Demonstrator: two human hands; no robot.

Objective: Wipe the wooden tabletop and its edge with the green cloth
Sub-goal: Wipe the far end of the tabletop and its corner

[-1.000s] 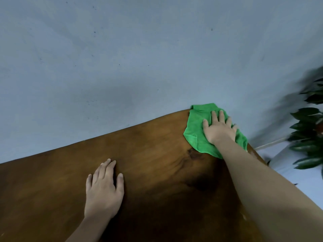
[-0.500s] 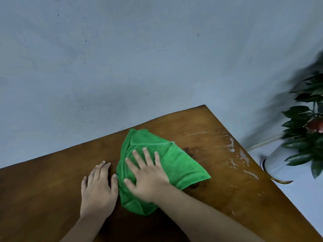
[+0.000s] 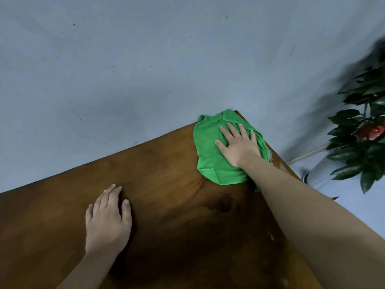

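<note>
A: What is seen nearest?

B: The left hand (image 3: 107,221) is laid flat on the wooden surface (image 3: 166,184), fingers (image 3: 113,193) extended and close together, nothing held.

A: And farther off?

B: The right hand (image 3: 239,146) is pressed palm-down on the green cloth (image 3: 210,155), fingers (image 3: 233,130) spread open, not curled round it. The cloth is bunched at the far right corner, directly under that hand. Its long axis is run along the right edge, toward the near side. Wrinkled, bright microfibre is suggested. A leafy plant (image 3: 362,130) is seen beyond the edge.
</note>
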